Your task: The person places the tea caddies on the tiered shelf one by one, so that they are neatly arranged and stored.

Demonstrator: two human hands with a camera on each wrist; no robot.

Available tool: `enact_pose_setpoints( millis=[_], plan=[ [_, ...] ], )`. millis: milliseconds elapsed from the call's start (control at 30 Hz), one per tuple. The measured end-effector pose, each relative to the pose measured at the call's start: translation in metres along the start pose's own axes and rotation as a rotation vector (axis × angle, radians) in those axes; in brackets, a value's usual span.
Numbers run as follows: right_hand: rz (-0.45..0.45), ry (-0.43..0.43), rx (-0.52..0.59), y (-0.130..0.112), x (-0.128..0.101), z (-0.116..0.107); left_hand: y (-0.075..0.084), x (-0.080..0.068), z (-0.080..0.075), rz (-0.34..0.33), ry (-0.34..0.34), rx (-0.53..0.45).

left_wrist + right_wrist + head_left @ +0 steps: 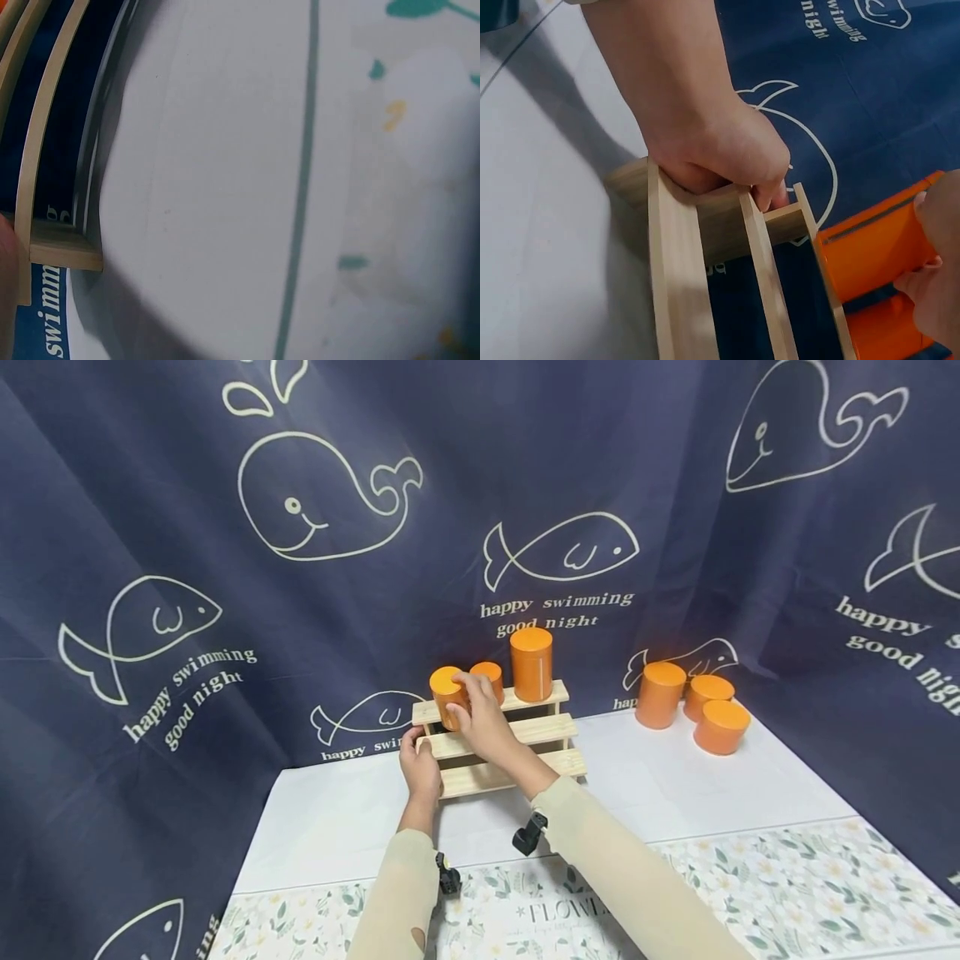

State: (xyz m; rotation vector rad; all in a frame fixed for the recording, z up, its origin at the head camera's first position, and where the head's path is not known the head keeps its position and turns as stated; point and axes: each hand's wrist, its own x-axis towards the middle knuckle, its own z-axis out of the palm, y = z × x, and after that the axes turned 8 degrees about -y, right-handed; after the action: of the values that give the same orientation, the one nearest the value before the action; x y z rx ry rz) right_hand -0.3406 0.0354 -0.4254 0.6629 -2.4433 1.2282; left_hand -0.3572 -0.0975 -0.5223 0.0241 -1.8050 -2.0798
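A three-step wooden display rack [498, 732] stands on the white table top against the curtain. My left hand [422, 768] grips its left end; the right wrist view shows those fingers bent in around the end boards. With thumb and fingers, my right hand [486, 722] holds an orange lidded canister [446, 695] at the left of the top step. Whether its base rests on the board cannot be told. Beside it on the top step are a shorter orange canister [489, 672], partly hidden by my right hand, and a tall orange canister [532, 664] farther right.
To the right on the table stand a taller orange canister [660, 695] and two short ones, a back one [707, 695] and a front one [722, 727]. A dark blue curtain [450, 460] hangs behind. A floral cloth [810, 877] covers the table's near part.
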Motion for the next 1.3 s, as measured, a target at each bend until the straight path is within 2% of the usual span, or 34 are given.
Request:
enact_pose_setpoints(
  millis=[167,333,467,667,800,867,1300],
  plan=[
    [0.056,0.017,-0.027,-0.004,0.006,0.001,-0.002,0.0,0.001,0.007,0.0,-0.017],
    [0.091,-0.016,-0.041,-0.009,0.013,0.003,-0.004,0.001,0.0,0.024,0.013,-0.038],
    [0.106,-0.023,-0.063,-0.011,0.016,0.006,-0.004,0.002,-0.001,0.024,-0.006,-0.045],
    [0.1,0.021,-0.042,-0.012,0.021,0.015,0.009,-0.004,-0.003,-0.006,-0.05,-0.046],
    [0.118,0.037,-0.04,-0.013,0.027,0.022,0.006,-0.003,-0.003,-0.002,-0.038,-0.029],
    [0.132,0.039,-0.038,-0.014,0.03,0.024,-0.002,0.001,-0.002,-0.005,-0.023,-0.012],
    [0.131,0.052,-0.017,-0.011,0.04,0.031,-0.003,0.002,-0.003,-0.02,-0.009,0.002]
  ],
)
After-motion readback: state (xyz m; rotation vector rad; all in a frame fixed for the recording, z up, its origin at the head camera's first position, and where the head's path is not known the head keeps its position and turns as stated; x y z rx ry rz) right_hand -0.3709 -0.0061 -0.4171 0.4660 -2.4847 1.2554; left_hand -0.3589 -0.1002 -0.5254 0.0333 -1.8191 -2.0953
